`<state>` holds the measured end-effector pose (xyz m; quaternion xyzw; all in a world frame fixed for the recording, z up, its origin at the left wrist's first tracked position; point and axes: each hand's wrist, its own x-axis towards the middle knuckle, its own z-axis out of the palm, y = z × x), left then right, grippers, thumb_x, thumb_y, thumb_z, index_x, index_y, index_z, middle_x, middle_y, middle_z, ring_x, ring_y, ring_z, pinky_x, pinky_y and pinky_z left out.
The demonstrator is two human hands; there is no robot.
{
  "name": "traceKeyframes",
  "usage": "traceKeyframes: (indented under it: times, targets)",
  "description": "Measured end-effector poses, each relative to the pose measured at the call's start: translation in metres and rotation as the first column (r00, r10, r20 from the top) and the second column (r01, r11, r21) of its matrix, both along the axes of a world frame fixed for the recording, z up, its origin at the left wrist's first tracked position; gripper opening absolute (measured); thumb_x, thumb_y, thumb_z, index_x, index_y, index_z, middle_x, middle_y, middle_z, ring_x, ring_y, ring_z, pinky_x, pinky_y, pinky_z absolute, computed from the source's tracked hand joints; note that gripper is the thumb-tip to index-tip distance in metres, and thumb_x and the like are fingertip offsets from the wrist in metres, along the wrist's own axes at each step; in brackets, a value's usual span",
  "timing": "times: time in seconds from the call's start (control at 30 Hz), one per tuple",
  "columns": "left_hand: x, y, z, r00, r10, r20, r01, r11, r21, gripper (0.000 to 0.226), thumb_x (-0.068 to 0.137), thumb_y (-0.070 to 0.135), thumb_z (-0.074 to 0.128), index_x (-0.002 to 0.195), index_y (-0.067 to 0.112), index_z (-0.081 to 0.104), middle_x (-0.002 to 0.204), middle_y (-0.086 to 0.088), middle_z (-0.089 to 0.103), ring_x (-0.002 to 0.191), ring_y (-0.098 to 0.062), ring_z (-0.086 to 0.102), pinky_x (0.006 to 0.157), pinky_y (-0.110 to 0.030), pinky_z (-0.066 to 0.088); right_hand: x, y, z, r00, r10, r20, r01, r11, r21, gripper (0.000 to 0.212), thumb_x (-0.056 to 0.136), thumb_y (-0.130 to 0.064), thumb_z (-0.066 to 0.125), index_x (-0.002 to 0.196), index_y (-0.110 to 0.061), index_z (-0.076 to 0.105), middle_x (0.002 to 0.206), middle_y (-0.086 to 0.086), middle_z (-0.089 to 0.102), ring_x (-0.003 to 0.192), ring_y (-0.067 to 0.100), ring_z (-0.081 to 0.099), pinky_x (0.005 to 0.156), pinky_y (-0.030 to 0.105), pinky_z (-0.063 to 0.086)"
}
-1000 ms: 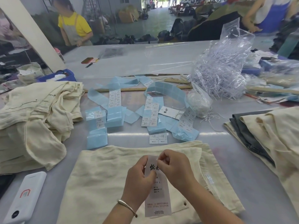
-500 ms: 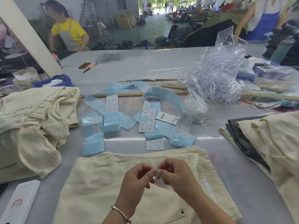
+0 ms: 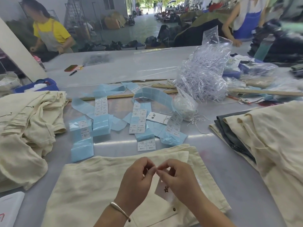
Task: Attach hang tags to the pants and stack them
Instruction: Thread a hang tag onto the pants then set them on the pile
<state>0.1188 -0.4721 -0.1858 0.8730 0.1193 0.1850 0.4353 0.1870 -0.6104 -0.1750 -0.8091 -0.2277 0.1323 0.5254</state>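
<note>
1. Pants point(image 3: 91, 190), cream, lay flat on the worktop point(image 3: 242, 185) before the person; a hang tag point(image 3: 164, 190) hung over them.
2. Both forearms reached in from below; left hand point(image 3: 136, 179) and right hand point(image 3: 177, 177) met fingertip to fingertip.
3. Each hand's curled fingers pinched something too fine to see above the tag.

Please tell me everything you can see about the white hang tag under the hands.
The hang tag is a white paper card with black brush-style characters. Only part shows; the right hand covers the rest. It hangs tilted below the fingertips of both hands, over the cream pants. Whether a string holds it cannot be seen.
</note>
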Motion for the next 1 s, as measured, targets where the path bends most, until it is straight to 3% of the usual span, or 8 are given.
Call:
traceKeyframes:
  times: [0.1,0.23,0.33,0.4,0.5,0.6,0.8,1.0]
  targets:
    - [0.004,-0.010,0.004,0.995,-0.103,-0.019,0.102,0.994,-0.049,0.022,0.091,0.007,0.060,0.078,0.024,0.054,0.069,0.006,0.064,0.059,-0.010,0.061,0.059,-0.024,0.047,0.005,-0.013,0.005,0.999,-0.005,-0.036,0.006,1.000,0.030,0.009,0.078,-0.020,0.079,0.072,-0.021,0.072,0.068,-0.008,0.067,0.050,0.005,0.049,0.054,0.028,0.046]
    - [0.015,-0.025,0.007,0.984,-0.176,-0.001,0.175,0.976,-0.126,0.009,0.089,0.024,0.055,0.080,0.026,0.054,0.068,0.003,0.065,0.056,-0.014,0.058,0.060,-0.038,0.051,0.011,-0.034,0.015,0.994,-0.015,-0.108,0.030,0.990,0.135,0.017,0.077,-0.008,0.076,0.066,-0.020,0.071,0.071,0.003,0.070,0.046,0.008,0.050,0.046,0.026,0.044]
    - [0.024,-0.034,-0.002,0.982,-0.187,-0.004,0.184,0.972,-0.146,0.014,0.093,0.024,0.055,0.080,0.027,0.054,0.064,0.003,0.064,0.052,-0.009,0.053,0.054,-0.027,0.047,0.015,-0.051,0.017,0.939,-0.084,-0.334,0.184,0.942,0.280,0.013,0.076,-0.003,0.075,0.067,-0.012,0.072,0.076,0.029,0.065,0.042,0.014,0.047,0.043,0.021,0.038]
    - [0.028,-0.039,-0.013,0.978,-0.190,-0.084,0.179,0.976,-0.123,0.015,0.093,0.019,0.059,0.079,0.025,0.056,0.063,0.004,0.062,0.054,-0.007,0.052,0.057,-0.027,0.047,0.017,-0.064,0.017,0.882,-0.140,-0.450,0.310,0.892,0.330,0.010,0.073,-0.002,0.075,0.067,-0.010,0.073,0.088,0.042,0.059,0.040,0.013,0.042,0.041,0.020,0.030]
    - [0.030,-0.050,-0.033,0.904,-0.290,-0.314,0.293,0.955,-0.038,0.007,0.086,0.021,0.065,0.083,0.026,0.061,0.073,0.011,0.061,0.064,-0.004,0.053,0.070,-0.028,0.050,0.021,-0.085,0.019,0.816,-0.263,-0.515,0.492,0.784,0.379,0.008,0.073,-0.002,0.075,0.068,-0.009,0.074,0.094,0.037,0.064,0.039,0.011,0.041,0.040,0.019,0.029]
    - [0.028,-0.069,-0.046,0.832,-0.412,-0.371,0.424,0.904,-0.053,0.015,0.077,0.023,0.070,0.090,0.025,0.063,0.090,0.011,0.062,0.078,-0.004,0.059,0.077,-0.025,0.050,0.024,-0.109,0.026,0.797,-0.445,-0.409,0.600,0.663,0.447,0.013,0.078,-0.005,0.072,0.069,-0.013,0.076,0.086,0.030,0.067,0.040,0.010,0.044,0.039,0.016,0.032]
    - [0.033,-0.091,-0.062,0.868,-0.340,-0.361,0.419,0.893,0.165,0.028,0.076,0.039,0.071,0.099,0.036,0.055,0.097,0.017,0.052,0.087,0.000,0.052,0.080,-0.023,0.046,0.011,-0.129,0.052,0.801,-0.585,-0.126,0.517,0.571,0.637,0.023,0.087,-0.002,0.065,0.073,-0.019,0.072,0.073,0.011,0.072,0.049,0.020,0.061,0.042,0.021,0.042]
    - [0.036,-0.090,-0.064,0.924,-0.319,-0.212,0.327,0.945,0.005,0.051,0.072,0.070,0.062,0.111,0.050,0.037,0.110,0.025,0.045,0.100,0.003,0.050,0.080,-0.017,0.044,0.013,-0.142,0.075,0.659,-0.752,0.001,0.542,0.476,0.692,0.011,0.087,-0.008,0.068,0.079,-0.017,0.068,0.066,0.004,0.067,0.053,0.019,0.062,0.053,0.026,0.051]
